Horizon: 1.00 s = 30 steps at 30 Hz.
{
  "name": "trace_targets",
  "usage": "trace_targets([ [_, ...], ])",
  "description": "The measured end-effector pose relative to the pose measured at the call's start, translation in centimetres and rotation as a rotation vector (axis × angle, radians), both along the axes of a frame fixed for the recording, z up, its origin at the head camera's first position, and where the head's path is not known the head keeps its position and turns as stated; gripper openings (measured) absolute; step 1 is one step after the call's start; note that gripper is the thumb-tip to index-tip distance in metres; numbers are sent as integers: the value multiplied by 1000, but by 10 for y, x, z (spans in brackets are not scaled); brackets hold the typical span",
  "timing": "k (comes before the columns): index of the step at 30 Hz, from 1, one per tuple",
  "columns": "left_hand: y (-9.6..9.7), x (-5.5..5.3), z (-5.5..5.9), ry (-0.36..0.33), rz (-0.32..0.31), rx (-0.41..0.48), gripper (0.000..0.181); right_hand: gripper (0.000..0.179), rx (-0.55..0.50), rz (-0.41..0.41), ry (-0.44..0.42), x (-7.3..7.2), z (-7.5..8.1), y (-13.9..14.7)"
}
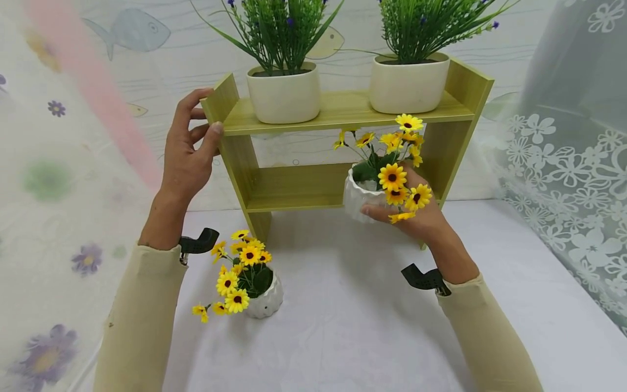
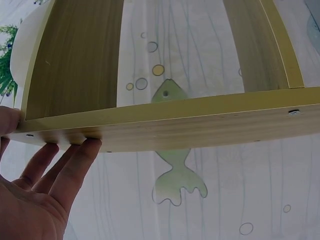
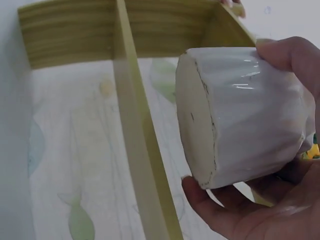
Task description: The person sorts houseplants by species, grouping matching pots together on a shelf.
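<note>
A cream planter point(image 1: 284, 99) with green foliage point(image 1: 280, 46) stands left of a matching planter point(image 1: 409, 87) before a fish-patterned backdrop point(image 1: 196, 60); a white-flowered curtain point(image 1: 594, 247), apparently lace, hangs at right.

Left hand point(image 1: 190, 155) gripping shelf point(image 1: 299, 186), right hand point(image 1: 422, 222) holding white flowerpot point(image 1: 358, 202)
</note>
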<state>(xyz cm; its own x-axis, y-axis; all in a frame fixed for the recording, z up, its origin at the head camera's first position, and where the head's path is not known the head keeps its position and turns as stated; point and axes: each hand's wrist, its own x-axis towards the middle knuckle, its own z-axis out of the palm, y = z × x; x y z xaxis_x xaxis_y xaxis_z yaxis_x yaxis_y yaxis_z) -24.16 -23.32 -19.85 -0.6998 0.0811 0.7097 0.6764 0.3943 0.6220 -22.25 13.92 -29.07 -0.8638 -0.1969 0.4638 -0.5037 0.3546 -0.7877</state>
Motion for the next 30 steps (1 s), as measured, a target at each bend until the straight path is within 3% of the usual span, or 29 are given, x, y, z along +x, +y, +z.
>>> trace_targets([
  [7,-2,-2,-1,1,-7,2,48,75,32,-187,7,-25,-20,12],
  [13,-1,-2,-1,8,-17,2,48,74,11,-266,55,-35,-28,17],
  [21,0,-1,-1,7,7,-8,48,76,31,-302,81,-41,-31,21],
  [30,-1,-1,-1,6,1,-6,48,77,53,-311,13,-43,-32,24],
])
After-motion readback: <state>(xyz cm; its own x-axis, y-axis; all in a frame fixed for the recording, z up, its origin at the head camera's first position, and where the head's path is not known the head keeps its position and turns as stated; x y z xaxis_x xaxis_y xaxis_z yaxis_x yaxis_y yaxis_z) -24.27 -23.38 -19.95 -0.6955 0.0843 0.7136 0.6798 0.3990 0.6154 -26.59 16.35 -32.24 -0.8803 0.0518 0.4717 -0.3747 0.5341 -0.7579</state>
